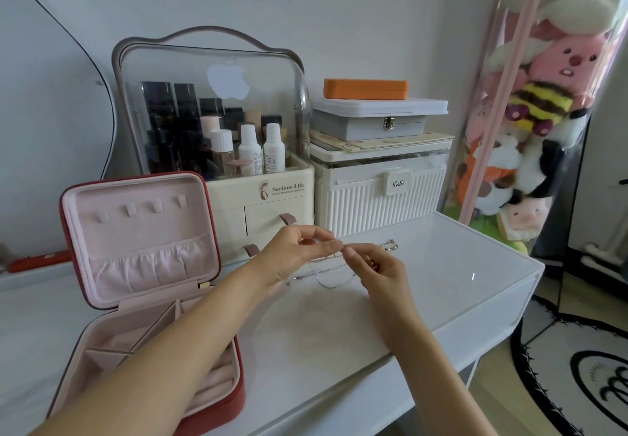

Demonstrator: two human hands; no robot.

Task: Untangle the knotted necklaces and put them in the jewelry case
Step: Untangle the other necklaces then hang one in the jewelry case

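In the head view, the person is holding the tangled necklaces (328, 271) just above the white table (441, 286), probably so the slack loops are hanging free for picking apart. The left hand (292, 259) and right hand (377, 271) are meeting fingertip to fingertip, fingers curled and pinching the thin chain. The jewelry case (142, 265) is lying open at the left, ready to receive them.

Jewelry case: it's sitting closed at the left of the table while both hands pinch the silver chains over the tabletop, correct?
Not quite. The jewelry case is open, not closed: the head view shows its lid standing upright and the pink compartments exposed. The rest holds: it sits at the left of the table, and the left hand and right hand both pinch the silver chains over the tabletop.
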